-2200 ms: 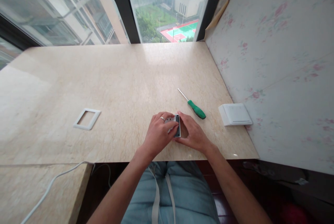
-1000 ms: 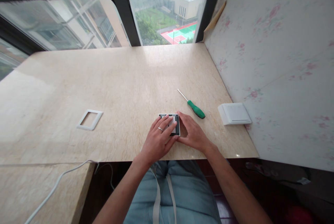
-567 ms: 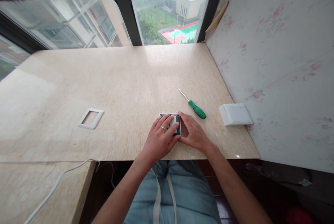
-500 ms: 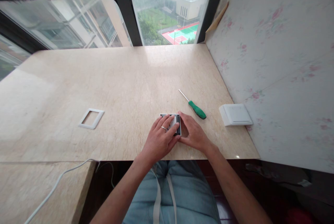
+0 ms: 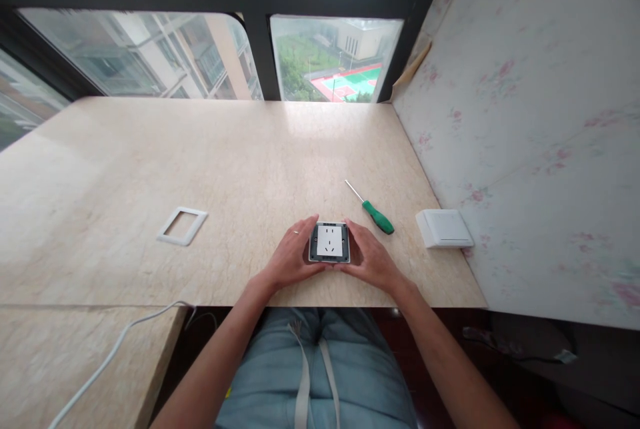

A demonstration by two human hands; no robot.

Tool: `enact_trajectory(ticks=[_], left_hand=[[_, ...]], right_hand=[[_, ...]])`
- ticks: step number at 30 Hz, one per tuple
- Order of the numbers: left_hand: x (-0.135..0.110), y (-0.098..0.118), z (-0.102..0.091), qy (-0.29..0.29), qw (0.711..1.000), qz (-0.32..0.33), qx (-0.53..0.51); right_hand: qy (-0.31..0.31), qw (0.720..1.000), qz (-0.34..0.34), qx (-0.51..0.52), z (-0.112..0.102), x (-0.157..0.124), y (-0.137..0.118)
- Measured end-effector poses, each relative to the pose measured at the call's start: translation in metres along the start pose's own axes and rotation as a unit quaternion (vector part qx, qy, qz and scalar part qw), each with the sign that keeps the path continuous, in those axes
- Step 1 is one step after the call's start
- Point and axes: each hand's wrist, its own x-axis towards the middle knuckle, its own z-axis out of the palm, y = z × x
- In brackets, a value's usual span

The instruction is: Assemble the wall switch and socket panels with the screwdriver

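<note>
Between my two hands is a wall socket (image 5: 329, 242) with a white face with several slots and a dark grey surround, its outer frame off. My left hand (image 5: 295, 252) grips its left side, the thumb along the near edge. On the opposite side my right hand (image 5: 370, 252) holds it the same way, thumb at the near edge and fingers at the far right corner. The socket faces up, at the counter near its front edge. Just beyond my right hand lies a screwdriver (image 5: 377, 216) with a green handle, its tip pointing away to the left.
A white square cover frame (image 5: 195, 229) lies flat on the beige stone counter (image 5: 250, 162) to the left. A white switch box (image 5: 445, 228) sits at the right, against the flowered wall. A white cable (image 5: 113, 351) runs over the lower left ledge. Windows stand behind.
My left hand has moved off the top of the socket to its left side, so its face now shows. My right hand still holds the right side. The view has tilted up slightly.
</note>
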Motion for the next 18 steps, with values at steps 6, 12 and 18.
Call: enact_trajectory(ticks=[6,12,18], left_hand=[[-0.001,-0.002,0.003,0.008,1.000,-0.002,0.008],[0.000,-0.001,0.001,0.013,1.000,0.000,-0.010],[0.001,0.000,-0.001,0.030,0.999,-0.002,-0.029]], right_hand=[[-0.015,0.998,0.025,0.049,-0.005,-0.006,-0.003],[0.048,0.988,0.053,0.136,-0.024,-0.020,-0.010],[0.153,0.978,0.113,-0.090,-0.057,-0.002,0.012]])
